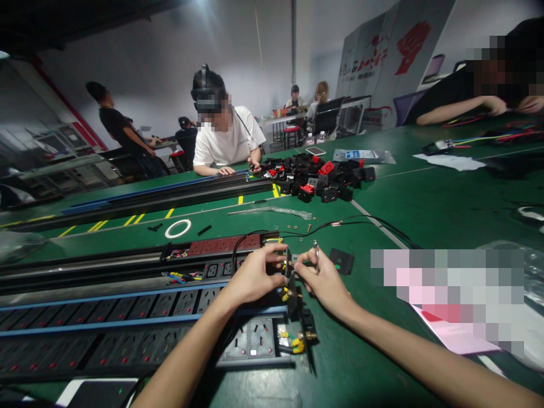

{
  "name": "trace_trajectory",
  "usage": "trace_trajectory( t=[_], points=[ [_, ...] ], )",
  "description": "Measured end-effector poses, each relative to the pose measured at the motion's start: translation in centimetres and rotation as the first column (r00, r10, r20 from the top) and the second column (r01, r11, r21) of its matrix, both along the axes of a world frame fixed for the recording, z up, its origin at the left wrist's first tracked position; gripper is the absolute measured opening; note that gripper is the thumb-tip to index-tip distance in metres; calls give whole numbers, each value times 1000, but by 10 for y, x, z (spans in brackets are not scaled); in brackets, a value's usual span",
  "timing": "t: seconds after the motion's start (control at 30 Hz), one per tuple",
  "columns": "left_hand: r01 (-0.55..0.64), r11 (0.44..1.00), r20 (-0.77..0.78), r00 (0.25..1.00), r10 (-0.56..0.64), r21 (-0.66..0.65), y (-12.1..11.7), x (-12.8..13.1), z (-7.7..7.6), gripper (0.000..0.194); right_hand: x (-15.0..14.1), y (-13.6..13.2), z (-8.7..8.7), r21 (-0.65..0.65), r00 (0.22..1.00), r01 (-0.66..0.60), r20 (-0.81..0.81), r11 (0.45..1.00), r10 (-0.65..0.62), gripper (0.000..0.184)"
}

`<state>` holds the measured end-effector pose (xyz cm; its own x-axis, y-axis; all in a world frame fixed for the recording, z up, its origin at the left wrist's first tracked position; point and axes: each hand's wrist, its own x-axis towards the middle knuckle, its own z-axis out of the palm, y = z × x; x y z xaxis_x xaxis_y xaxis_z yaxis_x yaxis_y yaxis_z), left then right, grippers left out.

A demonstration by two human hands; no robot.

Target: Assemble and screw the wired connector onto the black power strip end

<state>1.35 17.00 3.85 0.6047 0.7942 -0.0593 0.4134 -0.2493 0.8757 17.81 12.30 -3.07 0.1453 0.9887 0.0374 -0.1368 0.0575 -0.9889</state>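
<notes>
My left hand (253,276) and my right hand (323,280) meet above the end of a long black multi-socket power strip (140,317). My left fingers grip a narrow black end bracket (290,283) that stands upright, with yellow wires and brass terminals (287,293) at its foot. My right fingertips pinch a small silver metal part (315,247) against the bracket. A second power strip (225,245) with red sockets lies just left of my left hand, its wiring exposed. Another black bracket with brass fittings (306,334) sits below my hands.
A heap of black and red socket parts (314,178) lies on the green work mat (425,198) ahead, beyond a long black rail (144,201). A square black plate (341,260) sits right of my hands. Co-workers sit and stand around the table.
</notes>
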Motion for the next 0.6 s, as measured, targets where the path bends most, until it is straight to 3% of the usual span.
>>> trace_trajectory(
  t=[0.27, 0.6],
  points=[
    [3, 1000, -16, 1000, -3, 3, -2, 1, 2, 70, 1, 3, -1, -14, 998, 40, 50, 999, -39, 52],
    [5, 998, -80, 997, 0, 59, -3, 1, 2, 70, 5, 2, -7, -19, 985, 56, 164, 998, -52, 39]
  ],
)
